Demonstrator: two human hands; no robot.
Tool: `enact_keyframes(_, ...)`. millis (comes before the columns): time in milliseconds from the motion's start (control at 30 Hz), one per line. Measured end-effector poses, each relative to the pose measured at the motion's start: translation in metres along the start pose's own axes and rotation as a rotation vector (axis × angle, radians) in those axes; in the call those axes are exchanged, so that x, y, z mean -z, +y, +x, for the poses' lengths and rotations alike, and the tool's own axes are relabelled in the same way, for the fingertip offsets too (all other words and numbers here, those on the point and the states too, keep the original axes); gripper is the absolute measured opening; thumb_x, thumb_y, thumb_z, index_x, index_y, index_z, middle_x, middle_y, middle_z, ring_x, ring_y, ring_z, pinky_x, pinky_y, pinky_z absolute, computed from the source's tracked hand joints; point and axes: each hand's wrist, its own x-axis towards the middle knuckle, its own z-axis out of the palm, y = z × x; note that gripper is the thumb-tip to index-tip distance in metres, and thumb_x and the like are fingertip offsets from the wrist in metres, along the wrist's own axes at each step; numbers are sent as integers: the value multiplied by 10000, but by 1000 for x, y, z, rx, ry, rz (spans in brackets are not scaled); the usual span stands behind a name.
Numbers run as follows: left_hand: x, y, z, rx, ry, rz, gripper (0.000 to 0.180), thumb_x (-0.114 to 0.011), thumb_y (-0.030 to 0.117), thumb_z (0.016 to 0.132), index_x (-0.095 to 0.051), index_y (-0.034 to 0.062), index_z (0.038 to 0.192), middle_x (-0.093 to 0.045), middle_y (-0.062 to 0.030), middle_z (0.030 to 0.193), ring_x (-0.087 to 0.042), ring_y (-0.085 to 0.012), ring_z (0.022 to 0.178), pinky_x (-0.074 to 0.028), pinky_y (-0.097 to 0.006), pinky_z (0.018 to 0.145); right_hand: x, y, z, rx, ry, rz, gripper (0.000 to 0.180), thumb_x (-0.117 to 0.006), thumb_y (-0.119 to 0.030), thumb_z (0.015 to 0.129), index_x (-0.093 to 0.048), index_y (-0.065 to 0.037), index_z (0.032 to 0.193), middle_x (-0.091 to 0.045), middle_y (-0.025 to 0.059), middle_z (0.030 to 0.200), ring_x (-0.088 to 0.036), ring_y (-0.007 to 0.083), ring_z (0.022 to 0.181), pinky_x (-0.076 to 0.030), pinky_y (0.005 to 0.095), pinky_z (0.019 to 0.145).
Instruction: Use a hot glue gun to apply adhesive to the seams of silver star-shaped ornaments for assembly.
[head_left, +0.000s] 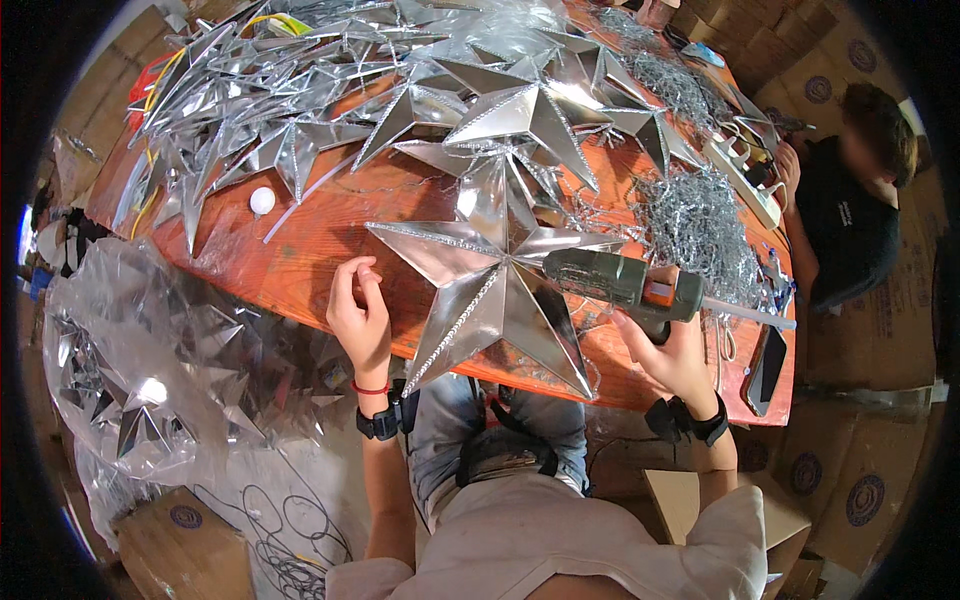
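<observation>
The person's pale shirt fills the lower edge, cut off by the rim. The right hand (672, 352) is wrapped round a green glue gun (625, 282) – nozzle on a large silver star (495, 285) lying on the orange table (300, 255). The left hand (360, 310) pinches something too small to make out – just beside the star.

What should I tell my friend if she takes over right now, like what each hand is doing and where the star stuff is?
Right hand: fingers wrapped around the green glue gun, its nozzle over the silver star near the centre.
Left hand: empty, fingers loosely curled, resting on the orange table just left of the star.
Star lies flat at the near table edge; a pile of silver stars sits farther back, silver tinsel to the right.
Done or left: whether glue is on this star cannot be told.
</observation>
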Motion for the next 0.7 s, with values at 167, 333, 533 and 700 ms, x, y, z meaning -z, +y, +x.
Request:
enact_keyframes(167,0,-4,-2,9,34,-18,129,-487,63,900,-597,-1,920,-618,-90,821,-592,-157,644,-446,-277,570,-6,3,6,56,-4,-44,293,-698,-113,768,-569,15,998,-646,140,852,-643,235,755,-485,323,673)
enact_keyframes(333,-2,8,0,38,28,-14,139,-482,87,921,-587,-3,904,-583,-64,728,-558,-134,653,-442,-268,634,-1,2,4,78,13,-69,305,-702,-104,763,-561,14,1006,-642,137,848,-633,236,739,-481,324,663)
enact_keyframes(533,0,1,0,-13,37,18,125,-493,70,902,-595,-1,909,-607,-91,813,-591,-158,632,-447,-278,583,-1,2,6,112,-17,-120,304,-701,-107,769,-554,7,1009,-629,139,825,-628,252,717,-480,337,643)
enact_keyframes(700,-1,1,0,-10,38,23,123,-493,70,901,-594,0,905,-608,-92,818,-595,-159,635,-446,-279,580,-1,3,3,60,-25,-34,265,-664,-39,782,-536,10,1008,-549,86,908,-530,155,768,-432,280,681)
